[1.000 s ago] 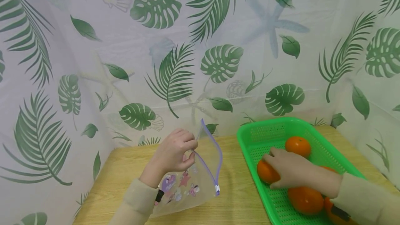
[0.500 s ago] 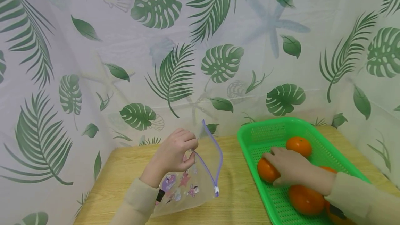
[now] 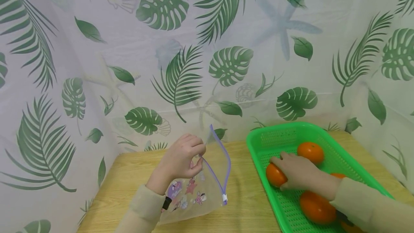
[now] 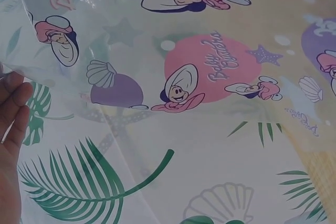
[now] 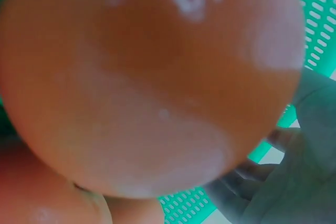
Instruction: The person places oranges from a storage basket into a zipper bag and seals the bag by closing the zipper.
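My left hand (image 3: 184,157) pinches the upper rim of a clear zip bag (image 3: 207,197) with a purple zip edge and a white slider. The bag's mouth gapes toward the right; cartoon prints and shells cover its side, seen close in the left wrist view. Inside the green basket (image 3: 257,161), my right hand (image 3: 299,172) lies over an orange (image 3: 275,175) by the left wall, fingers and thumb curled round it. Another orange (image 5: 152,87) fills much of the right wrist view, in front of that hand, whose fingertips are mostly hidden there.
Several more oranges lie in the basket, one (image 3: 310,152) toward the back and one (image 3: 317,208) beneath the right wrist. The basket stands on a wooden table (image 3: 245,204) against a leaf-printed curtain (image 3: 194,46).
The right forearm has shifted slightly left, and the hand now sits closer round the orange by the basket wall. My left hand and the bag stay nearly in place.
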Motion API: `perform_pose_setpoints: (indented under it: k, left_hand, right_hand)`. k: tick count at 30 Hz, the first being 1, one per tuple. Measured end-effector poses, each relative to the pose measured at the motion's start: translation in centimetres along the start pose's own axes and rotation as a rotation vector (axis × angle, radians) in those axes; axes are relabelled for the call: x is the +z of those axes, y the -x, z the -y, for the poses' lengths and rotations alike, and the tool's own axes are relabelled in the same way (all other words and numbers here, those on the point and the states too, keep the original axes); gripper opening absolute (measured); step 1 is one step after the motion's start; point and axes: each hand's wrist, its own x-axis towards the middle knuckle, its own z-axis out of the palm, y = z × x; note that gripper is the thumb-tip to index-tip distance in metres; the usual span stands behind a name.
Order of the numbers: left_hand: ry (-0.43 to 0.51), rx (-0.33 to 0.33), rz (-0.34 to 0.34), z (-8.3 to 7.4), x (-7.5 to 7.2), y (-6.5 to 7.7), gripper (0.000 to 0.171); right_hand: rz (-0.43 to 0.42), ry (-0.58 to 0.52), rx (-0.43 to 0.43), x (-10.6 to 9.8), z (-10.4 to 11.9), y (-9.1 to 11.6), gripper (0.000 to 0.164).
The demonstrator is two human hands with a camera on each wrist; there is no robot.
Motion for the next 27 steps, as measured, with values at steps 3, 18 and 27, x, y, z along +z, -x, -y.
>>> perform_pose_setpoints:
  k: [3,18,27]
  left_hand:
    - [0.001,-0.003,0.002,0.0,0.1,0.1,0.008]
    - [0.016,-0.027,0.018,0.0,0.3,0.2,0.007]
    - [0.025,-0.029,0.012,0.1,0.4,0.2,0.007]
  right_hand:
    - [0.008,-0.031,0.013,0.2,-0.1,-0.2,0.078]
    - [0.008,-0.145,-0.012,1.2,-0.2,-1.0,0.083]
    - [-0.034,-0.149,-0.036,1.5,-0.4,-0.9,0.076]
